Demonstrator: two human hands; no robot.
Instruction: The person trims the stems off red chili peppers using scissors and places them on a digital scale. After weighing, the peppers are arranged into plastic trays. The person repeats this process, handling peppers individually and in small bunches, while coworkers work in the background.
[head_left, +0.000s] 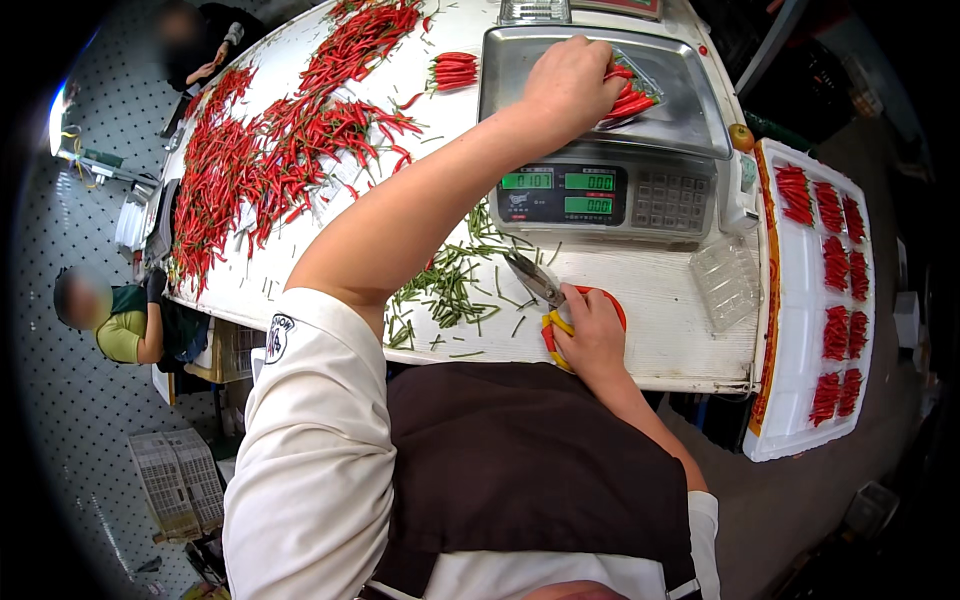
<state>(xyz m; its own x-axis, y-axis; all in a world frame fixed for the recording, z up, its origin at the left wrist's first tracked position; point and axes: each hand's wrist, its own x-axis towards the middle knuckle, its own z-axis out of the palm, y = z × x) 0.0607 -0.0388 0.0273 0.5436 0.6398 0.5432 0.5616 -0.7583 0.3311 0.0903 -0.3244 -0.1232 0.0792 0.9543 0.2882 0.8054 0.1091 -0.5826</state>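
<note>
My left hand reaches over the steel pan of a digital scale. Its fingers curl onto red chili peppers in a clear plastic tray on the pan; the fingertips are partly hidden. Lower down, near the table's front edge, my right hand grips the red and yellow handles of a pair of scissors. The blades point up and left, just right of a scatter of cut green chili stems. A neat bunch of red chilies lies left of the scale.
Loose red chilies cover the table's left side. An empty clear tray lies right of the stems. On the right, a white foam box holds several chili bunches. A tomato sits beside the scale. Two people are at the left.
</note>
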